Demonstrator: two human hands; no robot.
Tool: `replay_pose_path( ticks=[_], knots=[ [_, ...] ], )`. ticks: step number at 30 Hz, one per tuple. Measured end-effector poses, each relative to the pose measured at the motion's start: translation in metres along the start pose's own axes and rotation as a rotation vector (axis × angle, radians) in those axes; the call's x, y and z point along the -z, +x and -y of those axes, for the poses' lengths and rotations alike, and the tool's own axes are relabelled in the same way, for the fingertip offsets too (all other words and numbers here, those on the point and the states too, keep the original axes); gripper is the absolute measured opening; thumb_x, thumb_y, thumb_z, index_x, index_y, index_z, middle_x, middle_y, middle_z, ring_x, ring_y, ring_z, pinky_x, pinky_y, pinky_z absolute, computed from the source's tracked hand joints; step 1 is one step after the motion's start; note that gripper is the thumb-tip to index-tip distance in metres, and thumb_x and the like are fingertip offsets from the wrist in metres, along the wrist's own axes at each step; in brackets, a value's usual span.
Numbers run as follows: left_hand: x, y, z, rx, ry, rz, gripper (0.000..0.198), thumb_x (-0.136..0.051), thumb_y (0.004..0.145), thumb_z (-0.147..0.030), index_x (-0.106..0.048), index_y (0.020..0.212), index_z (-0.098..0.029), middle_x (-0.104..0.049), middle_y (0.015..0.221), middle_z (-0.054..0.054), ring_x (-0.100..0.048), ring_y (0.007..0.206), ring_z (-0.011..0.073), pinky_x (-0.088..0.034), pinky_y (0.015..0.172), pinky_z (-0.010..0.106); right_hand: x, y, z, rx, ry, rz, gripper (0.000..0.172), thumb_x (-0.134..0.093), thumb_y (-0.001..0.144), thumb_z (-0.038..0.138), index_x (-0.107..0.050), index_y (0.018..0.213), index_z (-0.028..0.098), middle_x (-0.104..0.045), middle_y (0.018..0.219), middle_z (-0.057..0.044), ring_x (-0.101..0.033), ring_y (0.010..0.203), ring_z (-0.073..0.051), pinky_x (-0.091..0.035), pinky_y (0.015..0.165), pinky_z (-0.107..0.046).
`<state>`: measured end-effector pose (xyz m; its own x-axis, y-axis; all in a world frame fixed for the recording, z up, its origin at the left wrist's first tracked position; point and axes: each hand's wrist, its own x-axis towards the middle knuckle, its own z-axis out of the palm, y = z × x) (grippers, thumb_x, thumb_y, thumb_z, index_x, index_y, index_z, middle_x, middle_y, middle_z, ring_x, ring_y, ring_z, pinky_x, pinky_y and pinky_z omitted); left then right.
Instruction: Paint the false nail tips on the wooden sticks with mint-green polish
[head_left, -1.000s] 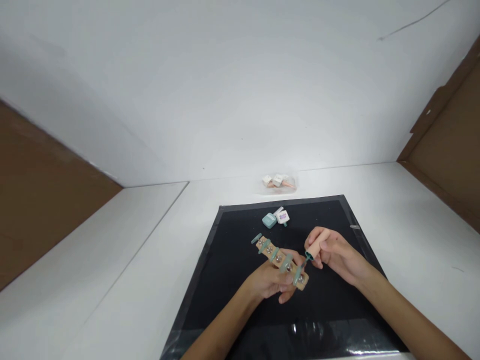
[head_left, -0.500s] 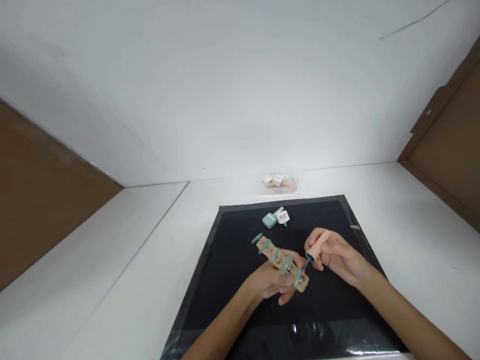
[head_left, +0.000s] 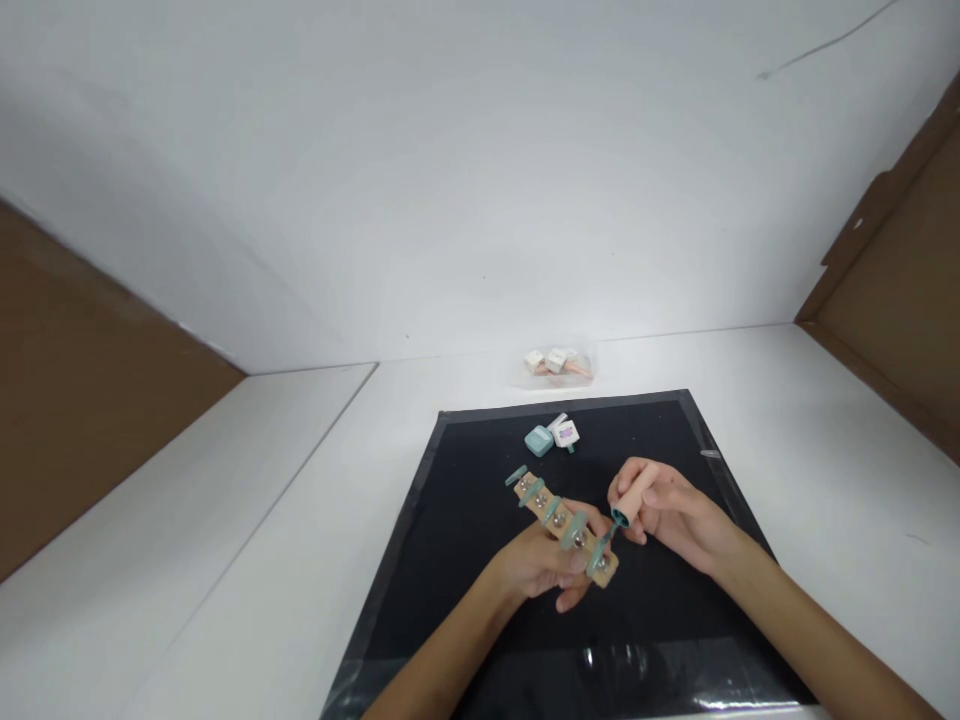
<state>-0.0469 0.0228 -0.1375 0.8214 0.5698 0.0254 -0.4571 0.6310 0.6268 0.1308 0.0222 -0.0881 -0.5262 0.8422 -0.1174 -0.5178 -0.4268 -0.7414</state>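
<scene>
- Tan, narrow, wood-look strip w/ silver round studs (head_left: 565, 520): held aslant above the black, square, tape-edged mat (head_left: 480, 450), near end low, far end toward the back.
- L hand (head_left: 536, 560): gripping the strip's near half from below/side, fingers curled round it.
- R hand (head_left: 671, 505): pinching the peach, cylindrical brush handle (head_left: 637, 493), its green-rimmed mouth pointing down-left.
- Change vs 1 s ago: small. Strip's near end sits a touch lower & farther right; handle is a hair lower too. Grips same.
- Thin, dark-green brush (head_left: 612, 532) now sits at the green, glossy, oval end tip (head_left: 596, 558); actual contact too small to tell.
- Meaning, my read: coat on that tip is prob. in progress, w/ L hand making fine adj. to suit the brush.
- Other four tips on the strip look greenish too; coat quality unclear at this res.
- No change behind: teal, squarish bottle (head_left: 538, 441) beside the white, boxy piece w/ purple mark (head_left: 566, 433), both on mat. Clear plastic box w/ white-and-peach items (head_left: 583, 378) stays on the white counter (head_left: 315, 520), past mat's back edge.
</scene>
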Motion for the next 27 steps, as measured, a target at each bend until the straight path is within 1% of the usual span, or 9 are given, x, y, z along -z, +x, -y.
replay_pose_path(
  ticks=[5, 13, 18, 20, 23, 27],
  knots=[
    [0.0004, 0.0003, -0.0005, 0.019, 0.001, -0.021, 0.032, -0.079, 0.056, -0.025, -0.062, 0.078, -0.010, -0.058, 0.064, 0.000, -0.041, 0.033, 0.0007, -0.042, 0.029, 0.014, 0.0009, 0.0008, 0.0003, 0.001, 0.012, -0.001, 0.020, -0.071, 0.064, 0.027, -0.064, 0.075, 0.013, -0.062, 0.063, -0.001, -0.050, 0.047, -0.009, -0.035, 0.048, -0.023],
    [-0.0011, 0.0009, -0.0021, 0.008, 0.001, 0.007, 0.028, -0.078, 0.058, -0.024, -0.064, 0.078, -0.009, -0.059, 0.063, 0.001, -0.041, 0.034, 0.0010, -0.042, 0.030, 0.014, 0.0025, 0.0020, -0.0004, 0.028, 0.055, -0.019, 0.017, -0.070, 0.064, 0.026, -0.063, 0.074, 0.014, -0.063, 0.064, -0.001, -0.052, 0.045, -0.009, -0.036, 0.048, -0.023],
    [0.0002, 0.0014, -0.0016, 0.004, -0.009, 0.034, 0.026, -0.076, 0.060, -0.023, -0.063, 0.078, -0.009, -0.057, 0.062, 0.000, -0.041, 0.034, 0.0014, -0.042, 0.030, 0.014, 0.0011, 0.0015, 0.0012, 0.025, 0.007, -0.021, 0.018, -0.070, 0.066, 0.028, -0.064, 0.074, 0.013, -0.061, 0.063, -0.001, -0.051, 0.047, -0.009, -0.035, 0.049, -0.024],
    [0.0004, 0.0014, -0.0017, 0.015, -0.011, 0.023, 0.027, -0.077, 0.059, -0.023, -0.063, 0.077, -0.010, -0.058, 0.062, 0.000, -0.041, 0.033, 0.0016, -0.042, 0.029, 0.014, 0.0003, 0.0011, 0.0014, 0.034, -0.012, -0.027, 0.019, -0.070, 0.066, 0.029, -0.064, 0.074, 0.013, -0.060, 0.061, -0.001, -0.050, 0.046, -0.009, -0.035, 0.048, -0.024],
    [0.0000, 0.0011, -0.0022, 0.021, -0.009, 0.003, 0.027, -0.077, 0.058, -0.022, -0.063, 0.077, -0.009, -0.059, 0.063, 0.001, -0.041, 0.033, 0.0012, -0.042, 0.029, 0.014, -0.0011, 0.0011, 0.0011, 0.064, -0.032, -0.046, 0.017, -0.069, 0.068, 0.030, -0.062, 0.067, 0.014, -0.059, 0.063, 0.000, -0.050, 0.047, -0.009, -0.036, 0.047, -0.023],
    [-0.0012, 0.0010, -0.0028, 0.015, -0.014, 0.002, 0.026, -0.077, 0.059, -0.021, -0.062, 0.077, -0.009, -0.061, 0.066, 0.002, -0.041, 0.033, 0.0008, -0.042, 0.030, 0.014, -0.0031, 0.0021, 0.0010, 0.085, -0.078, -0.087, 0.022, -0.068, 0.071, 0.030, -0.057, 0.060, 0.014, -0.058, 0.063, 0.000, -0.048, 0.046, -0.007, -0.036, 0.046, -0.022]
  ],
)
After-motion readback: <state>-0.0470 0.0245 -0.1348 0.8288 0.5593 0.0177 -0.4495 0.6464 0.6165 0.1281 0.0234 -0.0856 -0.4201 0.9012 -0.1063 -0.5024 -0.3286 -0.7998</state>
